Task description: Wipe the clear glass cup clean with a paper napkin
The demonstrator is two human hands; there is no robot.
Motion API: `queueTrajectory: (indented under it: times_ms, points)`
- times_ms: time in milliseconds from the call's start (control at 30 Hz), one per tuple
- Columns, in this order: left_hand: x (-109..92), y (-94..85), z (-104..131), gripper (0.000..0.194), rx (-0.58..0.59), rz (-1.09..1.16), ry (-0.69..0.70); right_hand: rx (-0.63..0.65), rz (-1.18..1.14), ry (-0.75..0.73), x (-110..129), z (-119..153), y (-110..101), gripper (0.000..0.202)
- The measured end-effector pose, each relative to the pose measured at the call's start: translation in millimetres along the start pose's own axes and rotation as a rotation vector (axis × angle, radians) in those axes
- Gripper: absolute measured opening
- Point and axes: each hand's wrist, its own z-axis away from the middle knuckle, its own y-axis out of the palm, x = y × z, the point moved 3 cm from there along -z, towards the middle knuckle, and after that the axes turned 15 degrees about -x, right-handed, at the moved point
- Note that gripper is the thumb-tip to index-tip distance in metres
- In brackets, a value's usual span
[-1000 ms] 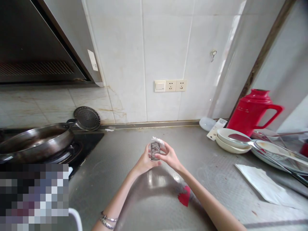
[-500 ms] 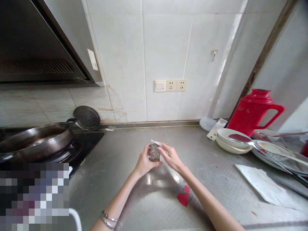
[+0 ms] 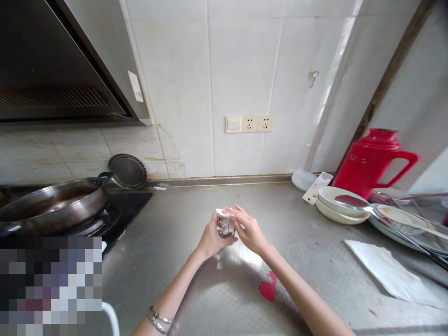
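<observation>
In the head view, the left hand clasped a small glass over the counter; the right hand covered its rim, its exact grip impossible to tell. A pan stood left, bowls and a red thermos right.

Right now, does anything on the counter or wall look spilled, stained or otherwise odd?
Yes: a ragged red patch shows on the counter beside the right forearm; scrap or stain, I cannot tell. Brownish streaks on pale wall tiles near the range hood resemble grime.
</observation>
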Motion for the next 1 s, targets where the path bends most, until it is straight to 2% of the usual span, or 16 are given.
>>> queueTrajectory:
  times_ms: [167,300,433,533,633,700,800,933,1000]
  points:
    - [-1.5,0.0,1.1,0.077,-0.013,0.055,-0.052,-0.102,0.096,0.196,-14.6,1.8,-2.4,0.034]
    - [-1.4,-2.0,-2.3,0.074,-0.037,0.03,-0.059,-0.079,0.054,0.068,-5.3,2.3,-2.9,0.031]
    - [-5.0,2.8,-1.3,0.057,0.036,0.007,0.004,0.026,0.003,-0.056,7.1,3.5,1.5,0.032]
    - [-3.4,4.7,1.5,0.058,0.032,-0.005,-0.038,0.023,0.022,0.0,2.2,3.9,3.6,0.032]
    - [-0.6,2.6,2.1,0.074,-0.026,0.032,-0.092,-0.066,0.076,0.129,-10.3,3.7,1.3,0.031]
    - [0.6,1.4,1.0,0.075,-0.038,0.056,-0.106,-0.116,0.106,0.158,-14.9,3.4,-1.5,0.032]
    - [3.2,0.6,-1.9,0.074,-0.066,0.089,-0.13,-0.124,0.093,0.088,-10.7,2.9,-3.8,0.031]
    - [7.2,2.7,-3.9,0.069,-0.056,0.096,-0.132,-0.035,0.015,-0.049,2.2,5.4,1.1,0.032]
    - [7.6,3.7,-3.1,0.068,-0.035,0.071,-0.122,-0.017,-0.006,-0.059,3.8,7.1,4.5,0.031]
